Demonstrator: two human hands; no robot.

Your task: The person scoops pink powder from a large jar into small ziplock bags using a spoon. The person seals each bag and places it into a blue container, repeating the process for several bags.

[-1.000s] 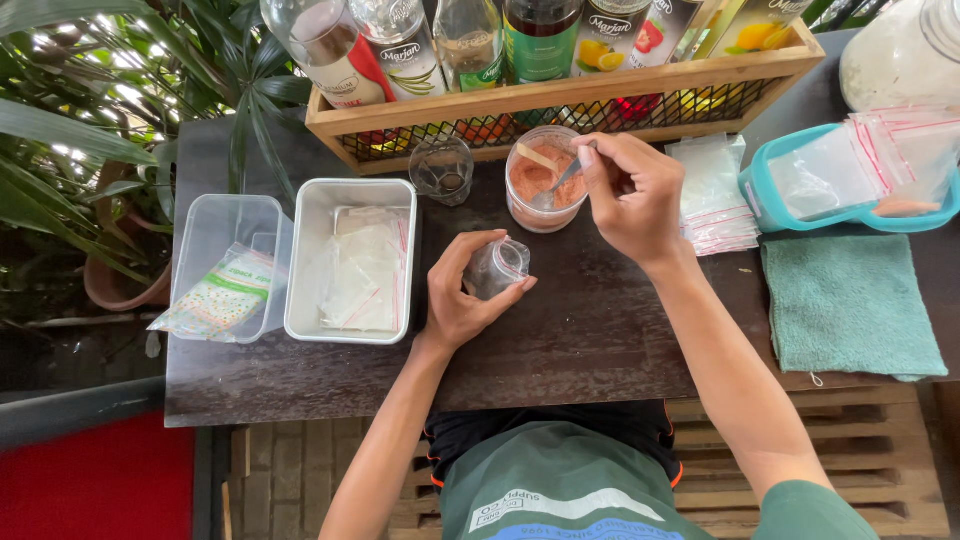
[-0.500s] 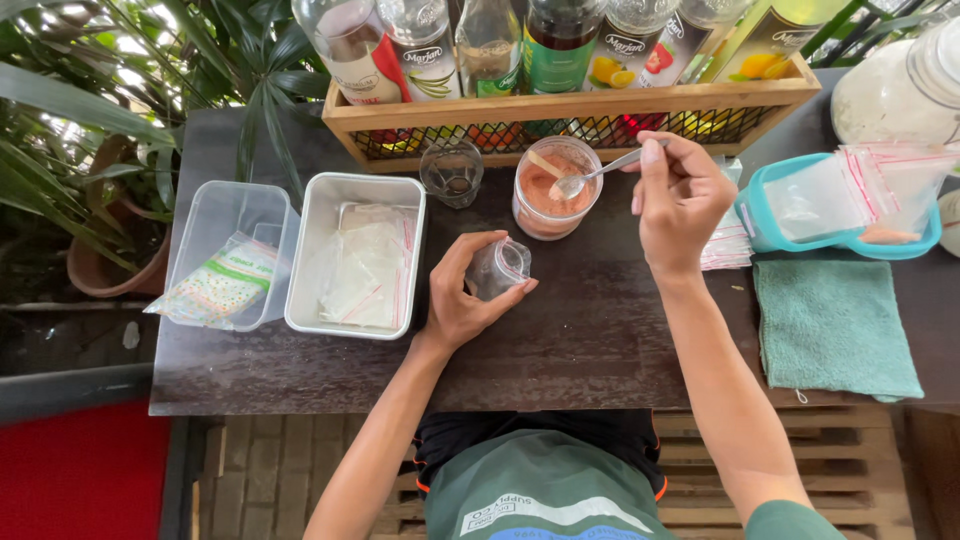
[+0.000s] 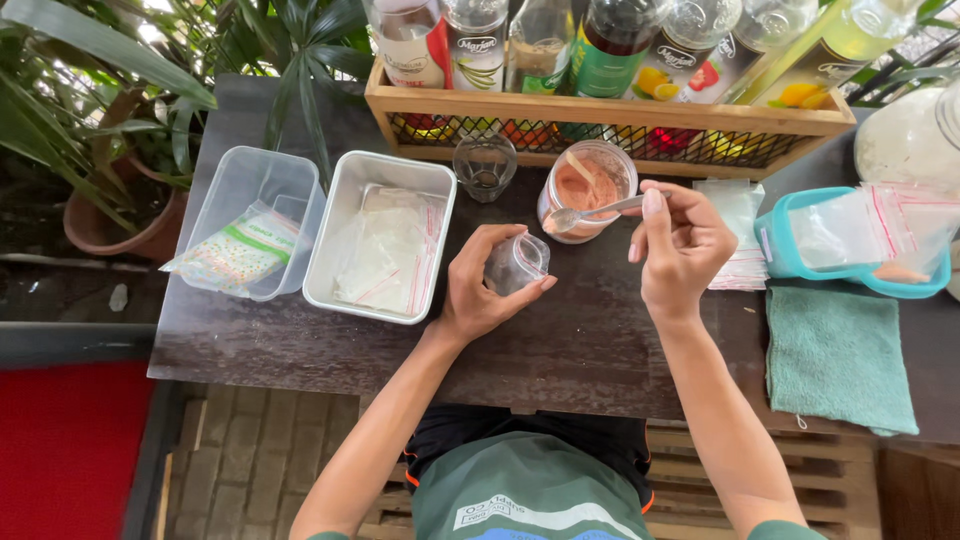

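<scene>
Spooning orange powder is what is shown: a metal spoon (image 3: 592,212) is pinched in the right hand (image 3: 680,250), its bowl hanging between the open powder jar (image 3: 586,189) and a small clear zip bag (image 3: 516,262). The bag is gripped by the left hand (image 3: 480,285), fingers curled around it, mouth tilted toward the spoon, just left of the right hand and a little nearer the body than the jar.

Judgement on doing it well: the bag mouth should be kept wide and brought right under the spoon tip; the spoon should be kept level and tipped slowly, since fine powder is easily spilled on the dark table (image 3: 560,350).

Hard to make out: whether the spoon is loaded; whether any powder is already in the bag; the bag's seal strip is partly covered by fingers. Bottles in the wooden crate (image 3: 610,125) beyond the hands are cut off at the top. Contents of the teal tray (image 3: 775,245) to the right are blurred by plastic.
</scene>
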